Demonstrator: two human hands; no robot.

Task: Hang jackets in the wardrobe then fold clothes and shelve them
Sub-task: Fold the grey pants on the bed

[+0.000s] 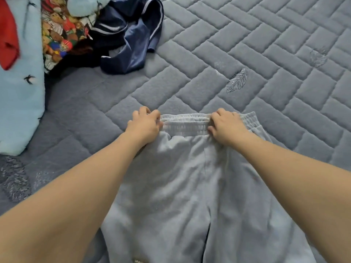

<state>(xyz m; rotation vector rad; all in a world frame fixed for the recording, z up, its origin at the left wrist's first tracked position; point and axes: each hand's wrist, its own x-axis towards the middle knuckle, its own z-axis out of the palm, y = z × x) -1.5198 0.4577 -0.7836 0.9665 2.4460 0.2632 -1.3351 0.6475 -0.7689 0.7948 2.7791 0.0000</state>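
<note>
While both hands, left hand [145, 124] & right hand [226, 126], pinch its waistband, grey sweatpants [182, 183] lie flat on bed [266, 54], legs running lengthwise back toward person.

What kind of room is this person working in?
Most likely a bedroom at home. The hands work on a quilted grey bed cover, a pair of light blue sweatpants is spread out on it, and a heap of unfolded clothes lies at the far left. No walls or furniture show.
</note>
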